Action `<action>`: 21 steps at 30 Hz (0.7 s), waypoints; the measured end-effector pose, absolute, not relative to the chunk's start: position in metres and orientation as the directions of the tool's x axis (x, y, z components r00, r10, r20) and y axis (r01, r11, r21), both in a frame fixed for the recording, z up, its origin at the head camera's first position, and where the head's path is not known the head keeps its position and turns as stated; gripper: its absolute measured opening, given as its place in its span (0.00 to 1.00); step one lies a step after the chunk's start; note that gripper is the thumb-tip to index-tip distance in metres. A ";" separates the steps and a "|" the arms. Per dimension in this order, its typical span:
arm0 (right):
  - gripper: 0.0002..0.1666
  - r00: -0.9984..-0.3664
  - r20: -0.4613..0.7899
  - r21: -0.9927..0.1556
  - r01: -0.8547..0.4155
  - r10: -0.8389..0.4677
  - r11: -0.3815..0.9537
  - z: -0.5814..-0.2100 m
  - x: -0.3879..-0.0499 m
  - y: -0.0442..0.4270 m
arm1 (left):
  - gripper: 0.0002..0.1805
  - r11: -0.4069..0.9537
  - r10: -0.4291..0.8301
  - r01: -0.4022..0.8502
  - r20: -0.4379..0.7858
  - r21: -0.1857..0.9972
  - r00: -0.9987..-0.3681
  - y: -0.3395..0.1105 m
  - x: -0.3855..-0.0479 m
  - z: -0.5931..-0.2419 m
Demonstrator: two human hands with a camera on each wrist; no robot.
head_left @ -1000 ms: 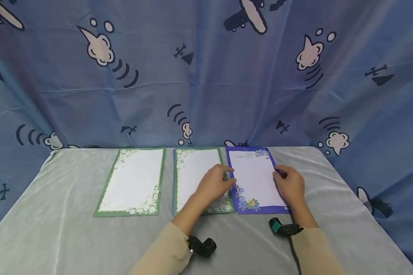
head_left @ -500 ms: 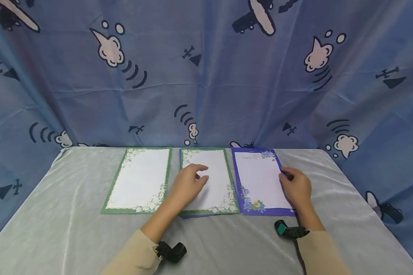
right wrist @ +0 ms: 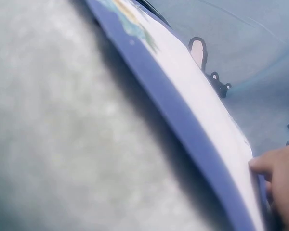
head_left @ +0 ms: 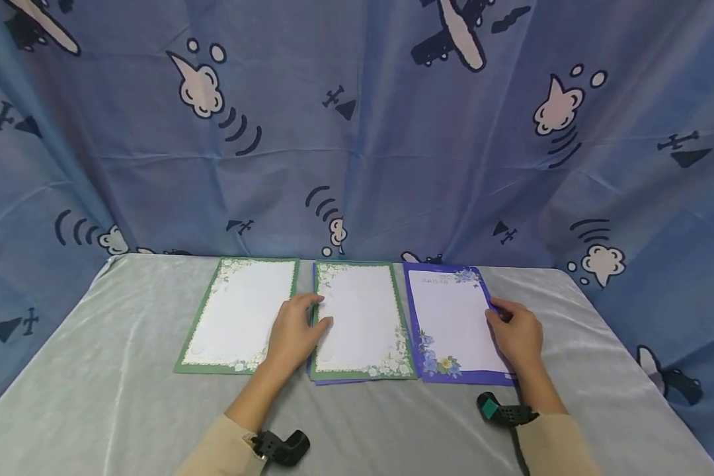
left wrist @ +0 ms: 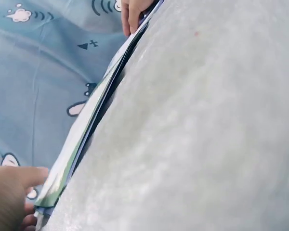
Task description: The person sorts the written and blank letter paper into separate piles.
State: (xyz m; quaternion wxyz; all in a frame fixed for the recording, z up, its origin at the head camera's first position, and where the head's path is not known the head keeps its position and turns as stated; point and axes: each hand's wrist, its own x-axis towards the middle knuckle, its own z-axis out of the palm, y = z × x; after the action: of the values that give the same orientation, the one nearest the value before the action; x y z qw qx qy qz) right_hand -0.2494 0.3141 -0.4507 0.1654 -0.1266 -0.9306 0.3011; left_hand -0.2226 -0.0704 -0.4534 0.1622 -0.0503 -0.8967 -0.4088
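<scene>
Three sheets of decorated letter paper lie in a row. The left green-bordered sheet (head_left: pixel 244 311) is partly covered by my left hand (head_left: pixel 293 334). That hand grips the left edge of the middle green-bordered sheet (head_left: pixel 359 317), its thumb over the white face. A purple edge shows beneath this sheet. My right hand (head_left: pixel 516 334) pinches the right edge of the purple-bordered sheet (head_left: pixel 449 317), which has blue flowers and a little faint writing at its top. In the right wrist view, the thumb of my right hand (right wrist: pixel 279 178) lies on the purple sheet's face.
A pale grey cloth covers the table (head_left: pixel 125 410). Behind it hangs a blue curtain (head_left: pixel 285 132) printed with planes and clouds. Black wrist cameras are strapped on both wrists above beige sleeves (head_left: pixel 223 446).
My left hand has moved left from between the middle and purple sheets, across the middle sheet, to its left edge. My right hand keeps its place at the purple sheet. The view has shifted slightly.
</scene>
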 end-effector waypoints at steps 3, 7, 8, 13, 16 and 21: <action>0.22 -0.913 0.232 -0.602 0.137 0.336 0.787 -0.449 -0.249 0.315 | 0.25 0.668 -0.030 0.210 0.307 0.714 -0.951 -0.073 -0.224 -0.456; 0.22 -0.918 0.225 -0.605 0.132 0.328 0.785 -0.447 -0.249 0.313 | 0.22 0.667 -0.027 0.223 0.323 0.711 -0.946 -0.075 -0.225 -0.458; 0.22 -0.918 0.226 -0.605 0.131 0.327 0.786 -0.447 -0.250 0.313 | 0.21 0.664 -0.028 0.226 0.326 0.713 -0.945 -0.075 -0.225 -0.459; 0.22 -0.917 0.229 -0.596 0.133 0.326 0.792 -0.449 -0.249 0.314 | 0.20 0.648 -0.035 0.230 0.329 0.726 -0.944 -0.075 -0.226 -0.462; 0.22 -0.915 0.236 -0.591 0.133 0.328 0.796 -0.449 -0.249 0.315 | 0.19 0.643 -0.039 0.229 0.330 0.731 -0.943 -0.074 -0.225 -0.462; 0.22 -0.913 0.240 -0.589 0.132 0.329 0.797 -0.449 -0.249 0.316 | 0.20 0.667 -0.016 0.251 0.351 0.701 -0.936 -0.073 -0.225 -0.461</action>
State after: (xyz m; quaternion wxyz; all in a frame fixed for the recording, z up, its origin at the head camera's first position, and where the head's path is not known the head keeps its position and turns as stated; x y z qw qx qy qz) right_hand -0.2485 0.3164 -0.4491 0.1676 -0.1235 -0.9330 0.2936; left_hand -0.2251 -0.0733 -0.4612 0.1661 -0.0655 -0.8978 -0.4025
